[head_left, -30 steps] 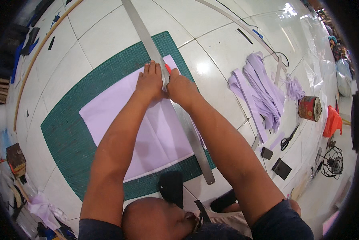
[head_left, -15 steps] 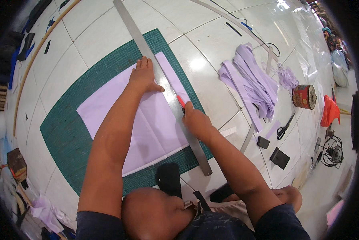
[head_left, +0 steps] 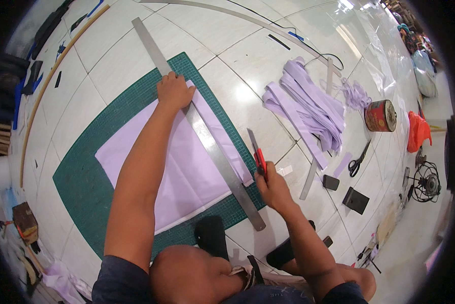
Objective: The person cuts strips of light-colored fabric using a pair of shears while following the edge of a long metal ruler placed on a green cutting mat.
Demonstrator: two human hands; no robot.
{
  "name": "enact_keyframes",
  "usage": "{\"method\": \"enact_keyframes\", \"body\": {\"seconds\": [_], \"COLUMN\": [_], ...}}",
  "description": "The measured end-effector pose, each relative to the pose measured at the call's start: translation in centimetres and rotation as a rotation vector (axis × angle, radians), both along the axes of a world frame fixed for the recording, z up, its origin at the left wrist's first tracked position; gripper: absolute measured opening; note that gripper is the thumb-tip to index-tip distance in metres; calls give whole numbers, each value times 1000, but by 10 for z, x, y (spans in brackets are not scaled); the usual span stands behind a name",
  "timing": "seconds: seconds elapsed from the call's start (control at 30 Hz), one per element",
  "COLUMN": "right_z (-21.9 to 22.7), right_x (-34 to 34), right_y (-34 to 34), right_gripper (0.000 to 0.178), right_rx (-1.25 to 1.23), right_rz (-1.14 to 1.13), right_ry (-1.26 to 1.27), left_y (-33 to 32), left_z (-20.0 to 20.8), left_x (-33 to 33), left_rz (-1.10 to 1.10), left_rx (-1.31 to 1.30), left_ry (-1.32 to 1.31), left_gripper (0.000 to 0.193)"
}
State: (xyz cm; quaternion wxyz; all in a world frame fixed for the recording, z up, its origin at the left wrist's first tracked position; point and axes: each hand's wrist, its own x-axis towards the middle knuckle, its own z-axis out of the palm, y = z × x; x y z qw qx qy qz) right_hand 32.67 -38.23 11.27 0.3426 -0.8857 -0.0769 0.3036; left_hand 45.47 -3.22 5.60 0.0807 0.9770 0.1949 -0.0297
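Note:
My left hand [head_left: 175, 91] grips a long steel ruler [head_left: 211, 144] near its far end, thumb along the right edge and fingers over the top. The ruler lies slantwise across folded lilac fabric [head_left: 179, 167], leaving a narrow band of lilac cloth [head_left: 214, 124] showing on its right. Under the fabric is a green cutting mat [head_left: 80, 177]. In my right hand [head_left: 274, 187] is a red utility knife [head_left: 260, 161], its blade out and pointing away from me. The knife is off the cloth, right of the mat's edge.
Long lilac strips [head_left: 316, 104] lie in a bundle on the tiled floor to the right. Near them are black scissors [head_left: 358, 163], a red tin [head_left: 380, 116], two dark blocks [head_left: 355, 200] and a small fan [head_left: 426, 185]. A curved wooden pole [head_left: 33, 109] runs along the left.
My right hand has lifted the knife off the ruler's edge and moved right and nearer to me. My left hand has shifted to the ruler's far part and now grips it.

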Motion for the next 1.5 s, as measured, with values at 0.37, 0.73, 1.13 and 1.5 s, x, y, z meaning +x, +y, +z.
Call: {"method": "enact_keyframes", "body": {"seconds": [0.37, 0.73, 1.13, 1.5], "right_z": [-33, -8, -4, -40], "right_x": [-23, 71, 35, 76], "right_y": [-17, 96, -99, -167], "right_gripper": [38, 73, 50, 46], "right_rx": [251, 1005, 119, -217], "right_rz": [-343, -598, -601, -323], "right_ry": [55, -229, -493, -840], "left_y": [-28, -125, -134, -207], "left_z": [65, 202, 121, -5], "left_x": [28, -27, 47, 101], "left_rz": [-86, -458, -313, -385], "left_rx": [-441, -1222, -1261, -630], "left_ry": [-197, -225, -300, -269], "left_gripper": [27, 40, 42, 55]}}
